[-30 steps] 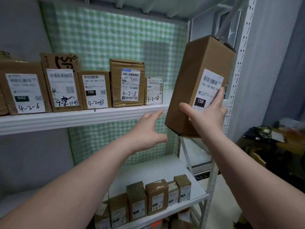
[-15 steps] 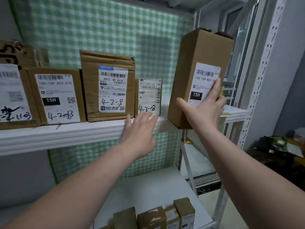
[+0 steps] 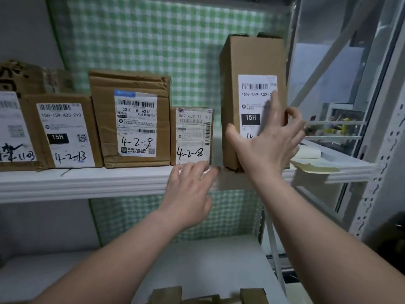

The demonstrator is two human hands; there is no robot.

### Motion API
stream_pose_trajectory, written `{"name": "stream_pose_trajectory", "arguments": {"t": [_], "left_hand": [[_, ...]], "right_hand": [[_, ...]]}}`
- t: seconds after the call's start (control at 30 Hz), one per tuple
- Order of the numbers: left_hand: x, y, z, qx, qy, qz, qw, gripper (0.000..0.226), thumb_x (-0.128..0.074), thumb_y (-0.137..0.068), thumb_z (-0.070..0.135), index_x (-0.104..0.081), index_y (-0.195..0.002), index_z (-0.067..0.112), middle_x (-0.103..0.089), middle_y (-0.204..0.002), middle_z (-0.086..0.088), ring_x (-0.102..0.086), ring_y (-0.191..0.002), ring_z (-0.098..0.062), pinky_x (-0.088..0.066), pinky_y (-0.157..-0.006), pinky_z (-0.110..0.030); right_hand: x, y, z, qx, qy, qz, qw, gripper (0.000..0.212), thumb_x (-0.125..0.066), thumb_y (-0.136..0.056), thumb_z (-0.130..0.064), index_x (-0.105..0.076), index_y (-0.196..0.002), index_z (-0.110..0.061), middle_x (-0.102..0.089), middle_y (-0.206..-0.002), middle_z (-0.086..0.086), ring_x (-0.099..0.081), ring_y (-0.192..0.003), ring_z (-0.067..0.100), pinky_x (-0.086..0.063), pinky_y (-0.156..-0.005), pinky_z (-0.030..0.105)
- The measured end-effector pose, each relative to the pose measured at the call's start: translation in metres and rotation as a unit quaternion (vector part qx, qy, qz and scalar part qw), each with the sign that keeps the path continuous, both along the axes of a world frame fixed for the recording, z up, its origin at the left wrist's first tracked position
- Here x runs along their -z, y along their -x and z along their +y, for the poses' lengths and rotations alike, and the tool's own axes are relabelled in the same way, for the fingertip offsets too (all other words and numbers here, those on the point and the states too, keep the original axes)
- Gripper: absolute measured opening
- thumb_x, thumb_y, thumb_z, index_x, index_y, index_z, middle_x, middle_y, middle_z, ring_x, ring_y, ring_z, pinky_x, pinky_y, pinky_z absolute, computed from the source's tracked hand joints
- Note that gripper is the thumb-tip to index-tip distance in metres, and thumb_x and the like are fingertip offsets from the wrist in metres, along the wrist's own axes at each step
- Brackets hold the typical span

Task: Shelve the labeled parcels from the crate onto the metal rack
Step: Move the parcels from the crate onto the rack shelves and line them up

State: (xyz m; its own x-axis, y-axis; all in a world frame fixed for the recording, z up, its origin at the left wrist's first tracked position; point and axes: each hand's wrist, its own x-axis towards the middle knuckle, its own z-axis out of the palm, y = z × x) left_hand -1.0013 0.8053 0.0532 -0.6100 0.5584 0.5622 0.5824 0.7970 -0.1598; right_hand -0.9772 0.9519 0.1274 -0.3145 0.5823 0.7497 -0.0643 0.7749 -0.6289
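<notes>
A tall brown parcel (image 3: 241, 55) with a white "15H" label stands upright on the white metal rack shelf (image 3: 87, 181), right of a small parcel marked "4-2-8" (image 3: 192, 132). My right hand (image 3: 267, 145) grips the tall parcel's front, thumb near its lower left and fingers over the label and round its right edge. My left hand (image 3: 188, 194) is spread open at the shelf's front lip, fingertips just below the "4-2-8" parcel. Further left stand parcels marked "4-2-9" (image 3: 131, 119) and "4-2-13" (image 3: 63, 132).
A green checked cloth (image 3: 175, 40) hangs behind the rack. Loose papers (image 3: 311, 165) lie on the shelf right of the tall parcel, by the perforated upright (image 3: 381, 172). A lower shelf (image 3: 208, 260) carries small boxes (image 3: 168, 295) at its front edge.
The tall parcel went from tilted in the air to standing upright on the shelf beside "4-2-8". My left hand rose to the shelf lip. The view moved closer.
</notes>
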Motion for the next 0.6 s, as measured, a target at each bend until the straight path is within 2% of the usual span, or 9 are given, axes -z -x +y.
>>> {"name": "stream_pose_trajectory", "arguments": {"t": [0.13,0.27,0.37,0.43,0.53,0.6], "left_hand": [[0.005,0.002,0.008,-0.017,-0.03,0.022,0.999,0.063,-0.055,-0.072,0.039,-0.047,-0.132,0.021,-0.05,-0.121,-0.004,-0.045,-0.109,-0.027,-0.038,-0.096,-0.048],[0.008,0.003,0.01,-0.014,-0.054,0.05,0.997,0.063,-0.056,-0.069,0.041,-0.05,-0.127,0.017,-0.053,-0.115,-0.005,-0.047,-0.102,-0.027,-0.043,-0.091,-0.049],[0.011,0.004,0.011,-0.007,-0.078,0.05,0.996,0.065,-0.048,-0.073,0.043,-0.039,-0.132,0.017,-0.052,-0.118,-0.006,-0.046,-0.105,-0.027,-0.044,-0.093,-0.051],[0.011,0.004,0.012,0.0,-0.103,0.04,0.994,0.071,-0.042,-0.075,0.044,-0.028,-0.14,0.019,-0.048,-0.129,-0.008,-0.04,-0.116,-0.026,-0.041,-0.099,-0.054],[0.014,0.004,0.013,0.016,-0.115,0.039,0.992,0.081,-0.045,-0.078,0.043,-0.011,-0.149,0.027,-0.034,-0.148,-0.01,-0.034,-0.131,-0.027,-0.035,-0.103,-0.059],[0.015,0.003,0.015,0.026,-0.101,0.064,0.992,0.085,-0.051,-0.079,0.041,-0.005,-0.15,0.031,-0.02,-0.155,-0.01,-0.023,-0.139,-0.028,-0.031,-0.105,-0.064]], "right_hand": [[0.024,0.009,0.005,-0.015,-0.003,0.019,1.0,0.099,-0.064,-0.064,-0.065,-0.028,-0.151,-0.034,-0.025,-0.151,0.015,-0.029,-0.126,0.032,-0.029,-0.107,0.048],[0.03,0.015,0.004,-0.015,-0.008,0.028,0.999,0.103,-0.058,-0.062,-0.071,-0.023,-0.15,-0.033,-0.027,-0.151,0.017,-0.032,-0.124,0.033,-0.032,-0.103,0.048],[0.033,0.015,0.003,-0.018,-0.009,0.03,0.999,0.105,-0.057,-0.059,-0.074,-0.024,-0.149,-0.031,-0.03,-0.15,0.016,-0.035,-0.123,0.031,-0.034,-0.1,0.047],[0.034,0.014,0.004,-0.023,-0.012,0.027,0.999,0.107,-0.059,-0.058,-0.076,-0.027,-0.149,-0.029,-0.032,-0.149,0.015,-0.036,-0.126,0.032,-0.034,-0.099,0.046],[0.035,0.009,0.011,-0.072,-0.002,-0.014,0.997,0.111,-0.065,-0.061,-0.075,-0.022,-0.153,-0.029,-0.027,-0.151,0.01,-0.03,-0.131,0.029,-0.03,-0.104,0.045],[0.038,0.007,0.019,-0.119,0.006,-0.017,0.993,0.105,-0.067,-0.07,-0.068,-0.019,-0.154,-0.028,-0.027,-0.15,0.009,-0.028,-0.135,0.027,-0.027,-0.107,0.043]]}}
